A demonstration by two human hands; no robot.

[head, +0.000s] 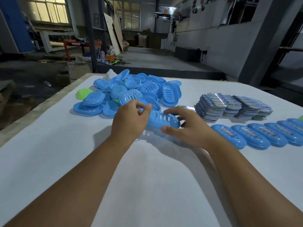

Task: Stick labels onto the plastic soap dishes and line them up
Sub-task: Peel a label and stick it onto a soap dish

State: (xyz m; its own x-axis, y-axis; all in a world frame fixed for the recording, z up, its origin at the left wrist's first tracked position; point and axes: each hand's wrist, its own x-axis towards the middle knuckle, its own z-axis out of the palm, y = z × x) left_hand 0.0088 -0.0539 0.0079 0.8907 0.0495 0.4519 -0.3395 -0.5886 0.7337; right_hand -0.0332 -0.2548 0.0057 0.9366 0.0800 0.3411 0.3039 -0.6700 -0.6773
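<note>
Both hands hold one blue dish just above the white bench, in front of the big pile of blue dishes. The left hand pinches the dish's left end, with its fingers curled over the rim. The right hand holds the right end, thumb on the near edge and fingers spread over the far edge. The dish is tilted a little, and its long slots show.

The dish looks light and thin. It is hard plastic, so it should keep its shape. It also looks smooth, so it could slip. The rim at the two ends seems the best place to hold it. That leaves the middle free for a label. A very hard squeeze might bend or crack it, so a soft grip should do.

The labels sit in shiny stacks on the right, well apart from the pile. They look thin and bendy, and probably sticky on one side. Near them, a row of dishes with labels on lies side by side, each one touching the next. A green dish peeks out at the left of the pile.
</note>
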